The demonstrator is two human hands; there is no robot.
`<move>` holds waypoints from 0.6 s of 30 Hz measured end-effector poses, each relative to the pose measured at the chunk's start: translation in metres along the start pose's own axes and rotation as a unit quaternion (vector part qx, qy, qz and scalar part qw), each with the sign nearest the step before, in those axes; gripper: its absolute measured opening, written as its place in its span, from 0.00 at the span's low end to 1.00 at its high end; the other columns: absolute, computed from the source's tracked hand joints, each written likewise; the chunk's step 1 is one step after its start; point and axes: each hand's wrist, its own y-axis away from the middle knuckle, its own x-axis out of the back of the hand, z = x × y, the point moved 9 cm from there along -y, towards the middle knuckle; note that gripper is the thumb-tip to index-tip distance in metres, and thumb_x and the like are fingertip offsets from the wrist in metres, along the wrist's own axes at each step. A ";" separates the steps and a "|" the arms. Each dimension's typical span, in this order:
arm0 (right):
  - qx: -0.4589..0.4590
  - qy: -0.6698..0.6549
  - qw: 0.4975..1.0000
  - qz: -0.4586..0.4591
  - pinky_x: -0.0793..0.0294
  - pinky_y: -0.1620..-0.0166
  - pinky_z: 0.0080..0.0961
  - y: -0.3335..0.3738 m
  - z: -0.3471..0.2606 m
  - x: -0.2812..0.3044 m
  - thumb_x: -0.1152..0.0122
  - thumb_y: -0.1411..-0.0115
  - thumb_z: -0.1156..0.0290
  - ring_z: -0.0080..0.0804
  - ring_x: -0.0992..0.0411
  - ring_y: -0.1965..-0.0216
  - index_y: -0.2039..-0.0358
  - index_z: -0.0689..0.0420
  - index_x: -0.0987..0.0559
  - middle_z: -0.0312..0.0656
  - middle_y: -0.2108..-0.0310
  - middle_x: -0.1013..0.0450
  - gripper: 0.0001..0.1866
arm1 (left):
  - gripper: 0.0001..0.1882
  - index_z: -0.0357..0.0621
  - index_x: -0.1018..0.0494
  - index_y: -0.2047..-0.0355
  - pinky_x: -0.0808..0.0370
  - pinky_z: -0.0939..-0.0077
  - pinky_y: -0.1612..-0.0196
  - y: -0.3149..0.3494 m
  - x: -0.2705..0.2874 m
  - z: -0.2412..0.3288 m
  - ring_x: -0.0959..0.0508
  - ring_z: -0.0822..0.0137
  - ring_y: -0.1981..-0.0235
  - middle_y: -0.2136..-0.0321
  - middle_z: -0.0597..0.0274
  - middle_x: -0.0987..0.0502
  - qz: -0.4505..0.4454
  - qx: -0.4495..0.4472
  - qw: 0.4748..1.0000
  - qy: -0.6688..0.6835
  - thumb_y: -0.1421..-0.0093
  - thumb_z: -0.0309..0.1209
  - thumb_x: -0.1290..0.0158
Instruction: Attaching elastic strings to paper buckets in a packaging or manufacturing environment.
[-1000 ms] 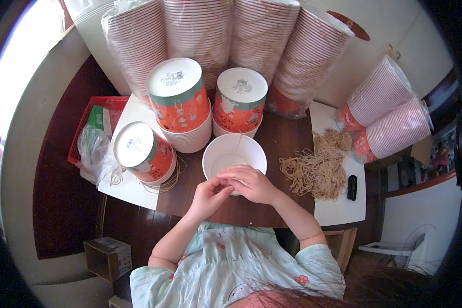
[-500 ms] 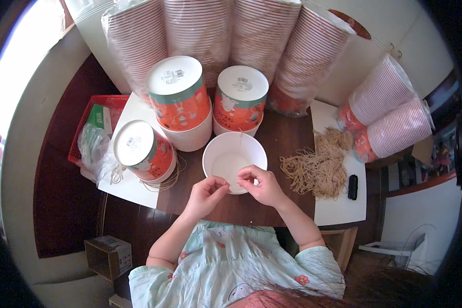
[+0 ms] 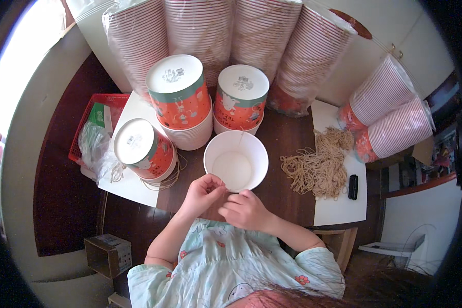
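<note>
**Left pinched at the tub rim, right curled beside it**

White tub (image 3: 232, 165) stands mouth up on the surface (image 3: 292, 136) in front of me, presumably so I can reach its rim. Left fingers (image 3: 208, 181) pinched tight at the near edge, seemingly on a thin strand; right fingers (image 3: 234, 204) curled beside them, contents hidden. String (image 3: 242, 135) hangs over the far rim. Stacked tubs (image 3: 187, 115) crowd behind; bare gap toward the twine pile (image 3: 318, 169) leaves elbow room rightward.

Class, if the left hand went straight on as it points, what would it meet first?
The left hand would probably meet the white tub first, at its near rim; whether they touch is unclear.
</note>
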 end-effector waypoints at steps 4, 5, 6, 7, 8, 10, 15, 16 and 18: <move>-0.132 -0.077 0.985 0.081 0.34 0.64 0.31 0.002 0.037 0.010 0.39 0.54 0.72 0.34 0.32 0.68 0.72 0.53 0.29 0.35 0.72 0.31 0.09 | 0.04 0.36 0.31 0.69 0.30 0.87 0.68 0.002 0.003 0.000 0.27 0.80 0.72 0.74 0.67 0.26 0.000 -0.005 0.999 -0.048 0.46 0.22 0.49; -0.157 -0.107 0.977 0.096 0.34 0.63 0.32 0.002 0.046 0.010 0.39 0.54 0.73 0.36 0.32 0.68 0.71 0.54 0.30 0.37 0.71 0.31 0.10 | 0.04 0.36 0.31 0.69 0.30 0.87 0.68 0.002 0.003 0.000 0.27 0.80 0.72 0.74 0.67 0.26 0.001 -0.005 0.999 -0.048 0.46 0.22 0.49; -0.184 -0.137 0.967 0.111 0.34 0.62 0.33 0.003 0.054 0.008 0.38 0.54 0.74 0.37 0.32 0.68 0.70 0.55 0.30 0.38 0.71 0.31 0.11 | 0.04 0.36 0.32 0.69 0.29 0.86 0.66 0.002 0.002 -0.001 0.27 0.79 0.71 0.74 0.66 0.26 -0.007 -0.003 0.998 -0.064 0.46 0.20 0.49; -0.205 -0.158 0.960 0.106 0.33 0.61 0.34 0.004 0.059 0.005 0.39 0.55 0.77 0.40 0.32 0.67 0.68 0.56 0.31 0.39 0.71 0.30 0.13 | 0.04 0.36 0.32 0.69 0.29 0.85 0.65 0.002 0.000 -0.002 0.26 0.77 0.69 0.73 0.64 0.26 -0.014 0.000 0.997 -0.080 0.46 0.19 0.49; -0.205 -0.158 0.960 0.107 0.33 0.61 0.34 0.004 0.060 0.004 0.39 0.55 0.77 0.40 0.32 0.67 0.68 0.56 0.31 0.39 0.71 0.30 0.13 | 0.04 0.36 0.32 0.69 0.29 0.85 0.65 0.001 0.000 -0.002 0.26 0.77 0.69 0.73 0.64 0.26 -0.014 0.000 0.997 -0.080 0.46 0.19 0.49; -0.234 -0.174 0.953 0.087 0.33 0.62 0.33 0.006 0.065 -0.004 0.39 0.55 0.77 0.41 0.32 0.67 0.68 0.56 0.31 0.40 0.71 0.30 0.13 | 0.06 0.36 0.33 0.68 0.29 0.85 0.66 0.001 0.001 0.003 0.26 0.77 0.69 0.72 0.63 0.26 0.001 -0.025 0.994 -0.104 0.46 0.20 0.49; -0.257 -0.166 0.948 0.085 0.33 0.64 0.32 0.008 0.066 -0.006 0.39 0.56 0.78 0.39 0.31 0.67 0.69 0.57 0.31 0.40 0.71 0.30 0.13 | 0.08 0.37 0.32 0.67 0.30 0.86 0.71 0.005 0.006 0.008 0.26 0.80 0.73 0.75 0.62 0.25 0.035 0.006 0.994 -0.104 0.47 0.26 0.47; -0.264 -0.170 0.946 0.084 0.32 0.65 0.32 0.009 0.067 -0.008 0.39 0.56 0.78 0.38 0.31 0.67 0.69 0.57 0.31 0.40 0.72 0.30 0.13 | 0.09 0.37 0.32 0.66 0.30 0.85 0.71 0.006 0.008 0.010 0.25 0.79 0.73 0.74 0.60 0.24 0.045 0.004 0.993 -0.106 0.47 0.26 0.47; -0.304 -0.215 0.924 0.086 0.32 0.65 0.31 0.009 0.072 -0.006 0.38 0.56 0.78 0.36 0.31 0.68 0.70 0.57 0.31 0.39 0.73 0.29 0.13 | 0.09 0.37 0.32 0.67 0.30 0.85 0.72 0.011 0.011 0.016 0.25 0.78 0.74 0.75 0.60 0.24 0.073 -0.040 0.987 -0.137 0.48 0.26 0.46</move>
